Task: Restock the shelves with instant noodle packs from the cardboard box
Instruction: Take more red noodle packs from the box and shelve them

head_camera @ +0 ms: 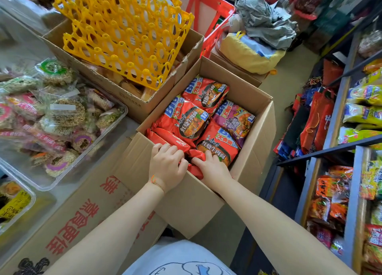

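Note:
An open cardboard box (pixel 256 142) stands in front of me, filled with red instant noodle packs (pixel 186 119) and one purple pack (pixel 235 119). Both my hands reach into its near end. My left hand (pixel 167 165) curls its fingers over a red pack (pixel 171 139) lying on edge at the near left. My right hand (pixel 213 167) grips another red pack (pixel 194 170) at the near rim. The shelves (pixel 339 113) stand to the right, stocked with yellow and orange noodle packs.
A second box with yellow egg trays (pixel 124 32) sits behind left. Clear bins of wrapped snacks (pixel 62 117) lie on the left. A flat printed carton (pixel 78 212) lies under my left arm. Bags (pixel 258 38) and a red crate (pixel 208 12) stand behind the box.

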`<control>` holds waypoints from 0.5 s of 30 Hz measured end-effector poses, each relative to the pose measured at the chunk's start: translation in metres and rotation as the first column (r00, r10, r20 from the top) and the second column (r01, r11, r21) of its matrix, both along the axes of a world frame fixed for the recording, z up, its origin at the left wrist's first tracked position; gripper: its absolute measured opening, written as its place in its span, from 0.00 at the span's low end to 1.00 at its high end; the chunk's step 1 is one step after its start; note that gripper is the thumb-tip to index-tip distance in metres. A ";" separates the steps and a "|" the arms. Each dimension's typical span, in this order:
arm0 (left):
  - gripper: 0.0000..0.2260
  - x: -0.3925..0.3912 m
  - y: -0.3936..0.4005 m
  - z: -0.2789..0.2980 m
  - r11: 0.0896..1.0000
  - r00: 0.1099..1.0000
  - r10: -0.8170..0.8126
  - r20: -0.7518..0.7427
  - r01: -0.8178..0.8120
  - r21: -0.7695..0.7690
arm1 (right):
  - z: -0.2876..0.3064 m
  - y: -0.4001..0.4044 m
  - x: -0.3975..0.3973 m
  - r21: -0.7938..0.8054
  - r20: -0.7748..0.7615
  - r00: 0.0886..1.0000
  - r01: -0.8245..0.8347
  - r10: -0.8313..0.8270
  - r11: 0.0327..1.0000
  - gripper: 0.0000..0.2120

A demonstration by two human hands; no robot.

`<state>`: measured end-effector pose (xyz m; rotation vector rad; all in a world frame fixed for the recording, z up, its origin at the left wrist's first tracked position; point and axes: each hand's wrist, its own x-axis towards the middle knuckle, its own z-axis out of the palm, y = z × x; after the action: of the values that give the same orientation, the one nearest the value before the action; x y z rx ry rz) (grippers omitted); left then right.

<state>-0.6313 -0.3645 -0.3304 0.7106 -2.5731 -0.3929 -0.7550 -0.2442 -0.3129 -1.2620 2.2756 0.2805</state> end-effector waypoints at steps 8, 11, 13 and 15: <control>0.17 -0.003 -0.004 0.028 0.899 0.999 0.043 -0.013 -0.033 0.437 | 0.057 -0.010 -0.010 -0.064 0.050 0.999 0.005 -0.002 0.998 0.29; 0.25 -0.010 -0.012 0.044 0.657 0.990 0.108 -0.094 0.000 0.754 | 0.104 -0.011 -0.033 -0.126 0.149 0.985 0.105 -0.085 0.986 0.32; 0.31 -0.016 -0.012 0.054 0.452 0.981 0.132 -0.146 0.071 0.889 | 0.133 -0.004 -0.052 -0.148 0.272 0.939 0.258 -0.212 0.955 0.32; 0.35 -0.023 -0.008 0.063 0.332 0.977 0.154 -0.146 0.088 0.939 | 0.153 0.011 -0.067 -0.180 0.417 0.844 0.439 -0.336 0.880 0.31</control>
<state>-0.6540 -0.3727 -0.2675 0.9853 -1.8672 -1.9600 -0.8221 -0.2337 -0.1596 -0.8393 2.2075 -0.4033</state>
